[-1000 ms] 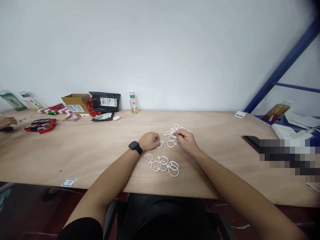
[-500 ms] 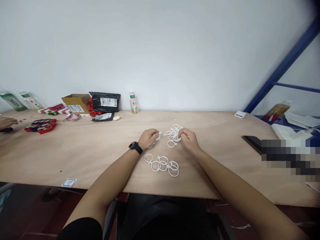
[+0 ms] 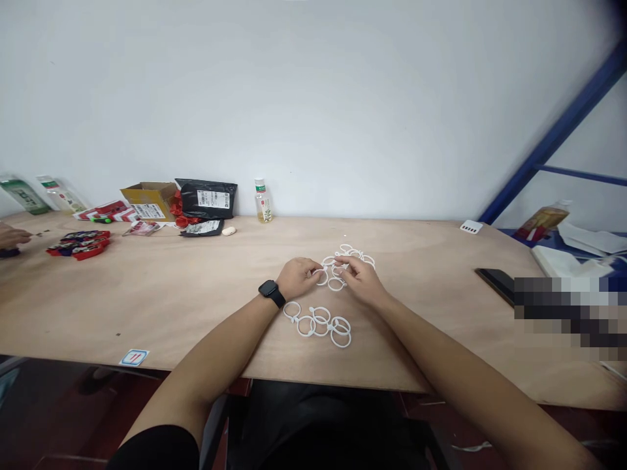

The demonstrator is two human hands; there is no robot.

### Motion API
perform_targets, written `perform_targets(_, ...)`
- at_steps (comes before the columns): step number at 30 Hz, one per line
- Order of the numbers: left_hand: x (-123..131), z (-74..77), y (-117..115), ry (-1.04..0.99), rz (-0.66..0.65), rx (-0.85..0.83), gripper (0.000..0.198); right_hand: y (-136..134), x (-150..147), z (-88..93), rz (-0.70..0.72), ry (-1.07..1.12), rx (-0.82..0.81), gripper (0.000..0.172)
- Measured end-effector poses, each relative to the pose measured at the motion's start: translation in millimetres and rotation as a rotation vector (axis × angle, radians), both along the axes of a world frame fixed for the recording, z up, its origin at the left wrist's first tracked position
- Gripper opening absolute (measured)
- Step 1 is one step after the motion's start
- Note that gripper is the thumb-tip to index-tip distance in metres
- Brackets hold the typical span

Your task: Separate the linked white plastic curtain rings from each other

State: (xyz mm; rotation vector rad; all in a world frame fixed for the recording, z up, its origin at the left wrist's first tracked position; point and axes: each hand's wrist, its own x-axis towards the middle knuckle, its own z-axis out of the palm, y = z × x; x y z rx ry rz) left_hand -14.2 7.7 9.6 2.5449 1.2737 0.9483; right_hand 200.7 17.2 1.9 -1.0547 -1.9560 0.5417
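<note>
My left hand (image 3: pixel 300 278), with a black watch on the wrist, pinches a thin white plastic ring (image 3: pixel 321 282) that has the look of a curtain ring. Just right of it, my right hand (image 3: pixel 361 277) is over a loose pile of similar white rings (image 3: pixel 355 253), thumb and forefinger apart at the pile's left side. Its fingers hide part of the pile. Closer to me lies a group of several overlapping white rings (image 3: pixel 320 321) with small tabs on their rims.
A bottle (image 3: pixel 262 202), a black parcel bag (image 3: pixel 208 199) and an open carton (image 3: pixel 149 201) stand along the wall. Red and dark items (image 3: pixel 81 245) lie at left, near another person's hand (image 3: pixel 12 236). A phone (image 3: pixel 494 285) lies at right.
My left hand has moved right with its ring, up to the pile. My right hand has shifted left across the pile, and its fingers have opened. The near group of rings stays put.
</note>
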Motion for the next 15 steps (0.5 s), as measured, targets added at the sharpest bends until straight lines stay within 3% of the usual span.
perform_targets(4, 5.5, -0.7, -2.9, 0.051, -0.051, 0.042, 0.025, -10.5, -9.6, 1.9, 0.137, -0.032, -0.039, 0.030)
perform_targets(8, 9.0, 0.2, -6.8, 0.053, -0.080, 0.073, 0.031, -10.2, -12.2, 1.1, 0.168, -0.001, -0.065, 0.026)
perform_targets(15, 1.0, 8.4, -6.0, 0.021, -0.080, 0.050, 0.033, -1.8, -5.4, -3.4, 0.078, 0.218, -0.211, 0.017)
